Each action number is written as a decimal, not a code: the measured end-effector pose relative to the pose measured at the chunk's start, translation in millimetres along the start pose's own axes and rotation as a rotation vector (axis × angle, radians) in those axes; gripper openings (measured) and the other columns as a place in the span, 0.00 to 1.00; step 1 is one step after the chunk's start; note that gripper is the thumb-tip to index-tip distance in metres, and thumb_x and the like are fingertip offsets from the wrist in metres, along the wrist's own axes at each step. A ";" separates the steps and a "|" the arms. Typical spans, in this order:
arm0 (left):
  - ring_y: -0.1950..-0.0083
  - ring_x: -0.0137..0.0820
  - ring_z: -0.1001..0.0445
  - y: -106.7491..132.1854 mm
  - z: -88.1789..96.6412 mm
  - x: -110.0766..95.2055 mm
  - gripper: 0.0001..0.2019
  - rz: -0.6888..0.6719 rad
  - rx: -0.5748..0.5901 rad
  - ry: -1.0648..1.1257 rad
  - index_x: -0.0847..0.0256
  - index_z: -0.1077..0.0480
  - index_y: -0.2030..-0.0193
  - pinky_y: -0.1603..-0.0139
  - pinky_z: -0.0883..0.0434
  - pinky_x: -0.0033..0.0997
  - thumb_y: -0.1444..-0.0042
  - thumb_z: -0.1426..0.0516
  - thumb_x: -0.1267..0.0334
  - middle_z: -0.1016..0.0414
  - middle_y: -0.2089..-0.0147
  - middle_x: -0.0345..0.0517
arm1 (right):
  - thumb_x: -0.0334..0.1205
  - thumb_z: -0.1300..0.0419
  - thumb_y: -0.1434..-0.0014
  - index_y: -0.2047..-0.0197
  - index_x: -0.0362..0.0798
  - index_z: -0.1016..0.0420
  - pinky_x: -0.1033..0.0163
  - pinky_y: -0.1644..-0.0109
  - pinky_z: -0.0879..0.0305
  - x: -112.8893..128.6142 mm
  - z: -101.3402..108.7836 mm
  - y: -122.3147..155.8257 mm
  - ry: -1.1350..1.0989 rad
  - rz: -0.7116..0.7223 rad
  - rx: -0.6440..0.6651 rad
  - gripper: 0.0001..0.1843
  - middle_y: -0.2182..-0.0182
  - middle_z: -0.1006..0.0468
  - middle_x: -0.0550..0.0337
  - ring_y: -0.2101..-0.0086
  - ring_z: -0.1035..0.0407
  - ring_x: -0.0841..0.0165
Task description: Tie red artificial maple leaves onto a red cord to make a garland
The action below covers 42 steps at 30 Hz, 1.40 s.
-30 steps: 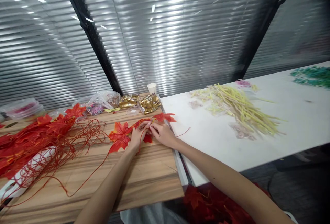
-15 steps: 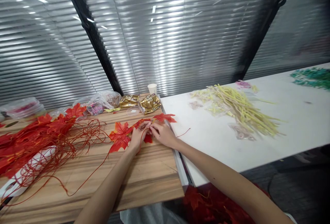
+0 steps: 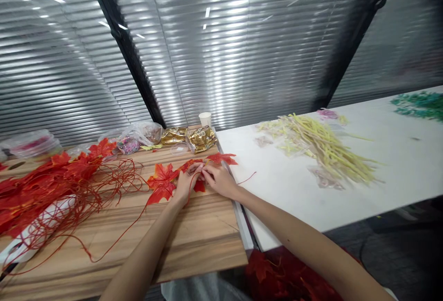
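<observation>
My left hand [image 3: 184,183] and my right hand [image 3: 218,179] meet at the wooden table's right edge, fingertips pinched together on a thin red cord [image 3: 135,222]. One strand of it drapes over my left hand; another end sticks out past my right wrist onto the white table. Red-orange artificial maple leaves [image 3: 161,182] lie beside my left hand, and a further red leaf [image 3: 223,158] reaches out behind my right hand. A bit of red leaf shows between the wrists. The exact pinch point is hidden by the fingers.
At left lie a pile of red maple leaves [image 3: 41,185], tangled red cord [image 3: 104,185] and a white power strip [image 3: 41,227]. Gold packets [image 3: 201,139] and a paper cup [image 3: 205,118] stand behind. Yellow strips [image 3: 325,146] cover part of the white table [image 3: 284,208].
Almost nothing differs. Both hands stay pinched together in the same place on the red cord, and the view has shifted very slightly.
</observation>
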<state>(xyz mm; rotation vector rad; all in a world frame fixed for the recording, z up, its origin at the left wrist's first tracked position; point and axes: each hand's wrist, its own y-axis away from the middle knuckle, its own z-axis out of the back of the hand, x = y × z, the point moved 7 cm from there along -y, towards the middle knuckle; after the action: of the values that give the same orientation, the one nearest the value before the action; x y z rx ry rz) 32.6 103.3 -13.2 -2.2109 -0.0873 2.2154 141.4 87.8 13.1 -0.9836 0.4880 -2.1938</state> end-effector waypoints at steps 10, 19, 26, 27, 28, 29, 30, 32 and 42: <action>0.75 0.25 0.32 -0.6 -0.2 0.9 0.15 -0.012 0.009 -0.002 0.63 0.29 0.66 0.71 0.30 0.24 0.57 0.40 0.55 0.28 0.74 0.39 | 0.32 0.53 0.39 0.63 0.46 0.31 0.64 0.63 0.41 -0.4 -1.0 0.1 0.041 -0.008 0.023 0.09 0.69 0.26 0.57 0.69 0.33 0.69; 0.75 0.25 0.32 -2.1 -0.1 1.9 0.16 -0.017 0.003 0.021 0.64 0.29 0.66 0.72 0.31 0.25 0.60 0.39 0.55 0.28 0.73 0.39 | 0.32 0.53 0.39 0.63 0.45 0.31 0.65 0.63 0.42 0.9 -0.1 0.0 0.076 -0.016 0.030 0.10 0.68 0.25 0.56 0.68 0.33 0.69; 0.74 0.26 0.31 -2.6 -0.2 3.1 0.17 -0.036 0.013 0.022 0.64 0.29 0.66 0.71 0.31 0.26 0.60 0.39 0.54 0.27 0.73 0.40 | 0.32 0.52 0.40 0.63 0.45 0.31 0.63 0.60 0.44 1.8 1.7 0.4 0.099 -0.014 0.012 0.09 0.67 0.25 0.56 0.66 0.33 0.68; 0.74 0.26 0.31 -2.3 -0.3 3.0 0.16 -0.034 0.010 0.023 0.64 0.29 0.66 0.71 0.31 0.26 0.60 0.39 0.54 0.27 0.73 0.41 | 0.32 0.52 0.40 0.63 0.45 0.31 0.63 0.61 0.43 1.8 1.7 0.4 0.096 -0.015 0.015 0.09 0.67 0.25 0.56 0.66 0.33 0.68; 0.74 0.27 0.31 -1.9 -0.5 2.7 0.16 -0.032 0.007 0.024 0.64 0.28 0.66 0.71 0.31 0.26 0.60 0.39 0.54 0.27 0.73 0.41 | 0.32 0.52 0.40 0.63 0.45 0.31 0.64 0.61 0.43 1.8 1.6 0.3 0.091 -0.015 0.019 0.09 0.67 0.25 0.56 0.67 0.33 0.68; 0.74 0.27 0.31 -1.5 -0.8 2.3 0.16 -0.029 0.006 0.024 0.64 0.28 0.66 0.71 0.30 0.26 0.59 0.39 0.54 0.26 0.72 0.41 | 0.32 0.52 0.40 0.63 0.45 0.31 0.64 0.62 0.43 1.9 1.4 0.1 0.086 -0.014 0.023 0.09 0.68 0.25 0.56 0.68 0.33 0.69; 0.74 0.27 0.31 -1.0 -1.3 1.8 0.15 -0.026 0.006 0.024 0.63 0.28 0.67 0.71 0.30 0.26 0.59 0.39 0.55 0.26 0.72 0.42 | 0.32 0.52 0.40 0.64 0.45 0.31 0.65 0.63 0.43 1.9 1.2 0.0 0.084 -0.013 0.026 0.09 0.68 0.25 0.56 0.68 0.33 0.69; 0.74 0.27 0.31 -0.2 -2.1 0.8 0.15 -0.020 0.009 0.025 0.63 0.28 0.67 0.71 0.30 0.26 0.59 0.39 0.55 0.26 0.72 0.42 | 0.32 0.52 0.40 0.64 0.45 0.31 0.65 0.64 0.43 1.9 1.0 -0.4 0.088 -0.011 0.028 0.09 0.69 0.25 0.57 0.69 0.33 0.69; 0.73 0.26 0.31 1.8 -3.5 -2.5 0.14 -0.011 -0.001 0.038 0.64 0.29 0.69 0.71 0.30 0.25 0.61 0.39 0.56 0.26 0.72 0.41 | 0.32 0.52 0.40 0.64 0.45 0.31 0.66 0.66 0.44 0.3 0.4 -0.5 0.104 -0.032 0.050 0.09 0.70 0.24 0.58 0.71 0.33 0.69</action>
<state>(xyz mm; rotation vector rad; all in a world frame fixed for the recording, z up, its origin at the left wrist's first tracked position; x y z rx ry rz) 36.2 101.4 -10.7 -2.2464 -0.0998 2.1675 141.3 87.9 13.8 -0.8604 0.4655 -2.2833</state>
